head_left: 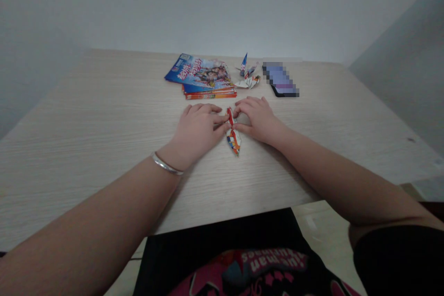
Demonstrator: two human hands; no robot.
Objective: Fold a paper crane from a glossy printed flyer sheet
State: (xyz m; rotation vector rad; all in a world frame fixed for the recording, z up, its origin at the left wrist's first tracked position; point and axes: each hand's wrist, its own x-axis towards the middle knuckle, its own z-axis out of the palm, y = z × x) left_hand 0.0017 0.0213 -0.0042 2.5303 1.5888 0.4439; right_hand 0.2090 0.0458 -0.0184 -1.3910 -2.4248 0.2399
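A narrow folded paper piece (233, 141), printed in red, white, orange and blue, lies on the table with its pointed end toward me. My left hand (201, 125) has its thumb and forefinger on the paper's left edge, near its middle. From the other side, my right hand (256, 120) pinches the right edge with bent fingers. Both hands rest low on the tabletop, their fingertips almost meeting over the paper, so part of its middle is hidden. Beyond them stands a folded paper crane (247, 76) of similar printed paper.
Behind my left hand lies a stack of printed leaflets (203, 74) with blue covers. A phone (280, 78), partly pixelated, lies at the back right. The pale wooden table (104, 115) reaches the wall behind; its front edge is close to my lap.
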